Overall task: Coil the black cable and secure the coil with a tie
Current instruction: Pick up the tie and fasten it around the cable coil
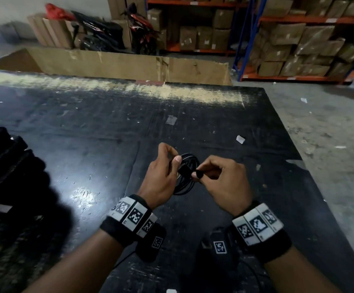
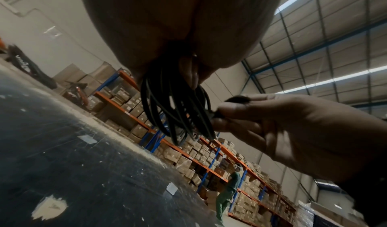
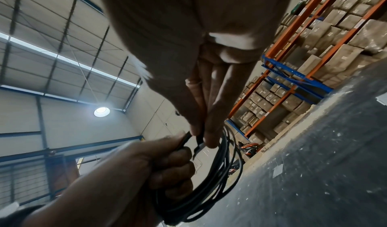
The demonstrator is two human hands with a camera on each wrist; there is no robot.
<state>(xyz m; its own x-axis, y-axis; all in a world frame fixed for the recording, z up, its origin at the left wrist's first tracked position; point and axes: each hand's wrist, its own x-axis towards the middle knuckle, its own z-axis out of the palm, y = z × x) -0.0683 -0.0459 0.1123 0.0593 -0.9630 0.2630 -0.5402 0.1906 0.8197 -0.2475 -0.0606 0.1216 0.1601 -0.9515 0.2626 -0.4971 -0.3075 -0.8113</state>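
The black cable (image 1: 187, 163) is wound into a coil of several loops, held above the black table (image 1: 87, 134). My left hand (image 1: 163, 176) grips one side of the coil, thumb on top and fingers curled under. A black tie strap (image 1: 185, 172) lies across the loops. My right hand (image 1: 220, 178) pinches the strap's free end between thumb and forefinger. In the left wrist view the cable (image 2: 178, 111) hangs from my fingers, and the right hand (image 2: 272, 128) pinches the tie beside it. In the right wrist view the coil (image 3: 215, 181) sits in the left hand (image 3: 130, 177).
A dark stack (image 1: 2, 166) lies at the table's left edge. Paper scraps (image 1: 240, 139) dot the surface. Beyond the far edge stand a cardboard wall (image 1: 129, 64), parked motorbikes (image 1: 100, 32) and shelves of boxes (image 1: 298, 45). A person in green (image 2: 228, 192) stands by the shelves.
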